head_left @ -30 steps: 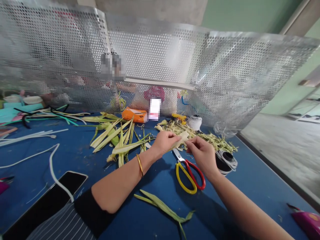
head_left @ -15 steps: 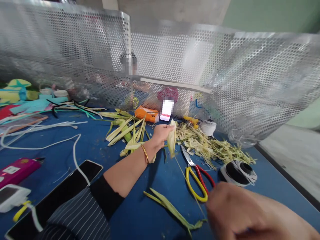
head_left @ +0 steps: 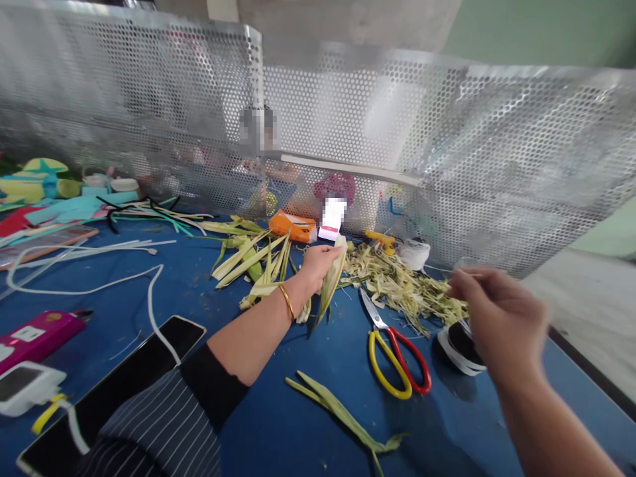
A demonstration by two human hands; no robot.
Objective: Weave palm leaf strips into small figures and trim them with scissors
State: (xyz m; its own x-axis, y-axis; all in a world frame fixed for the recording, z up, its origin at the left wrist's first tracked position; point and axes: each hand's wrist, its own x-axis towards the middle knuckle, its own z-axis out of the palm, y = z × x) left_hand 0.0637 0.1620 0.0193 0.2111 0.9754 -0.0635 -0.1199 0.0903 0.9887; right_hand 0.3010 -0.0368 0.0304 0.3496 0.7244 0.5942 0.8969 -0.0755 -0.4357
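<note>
My left hand (head_left: 320, 264) pinches a pale green corn husk (head_left: 332, 281) between thumb and fingers, its lower end hanging down over the blue table. My right hand (head_left: 501, 315) is raised at the right with the fingertips closed on a thin thread (head_left: 440, 269). That thread runs left toward a white spool (head_left: 414, 254) at the back. Below and between my hands lie open-bladed scissors (head_left: 395, 354) with one yellow and one red handle. A strip of husk (head_left: 342, 417) rests near the front edge, touched by neither hand.
Shredded husk (head_left: 405, 285) is heaped behind the scissors, with longer husks (head_left: 251, 262) left of it. A black-and-white spool (head_left: 462, 348) sits under my right hand. Phone (head_left: 330, 222), orange packet (head_left: 293, 226), cable (head_left: 152, 298) and black tablet-like slab (head_left: 124, 384) lie around. Perforated screen (head_left: 342, 112) stands behind.
My right hand has risen from the lower front to the back right, drawing thread. The husk in my left hand has tilted, its lower tip swinging left and toward me.
</note>
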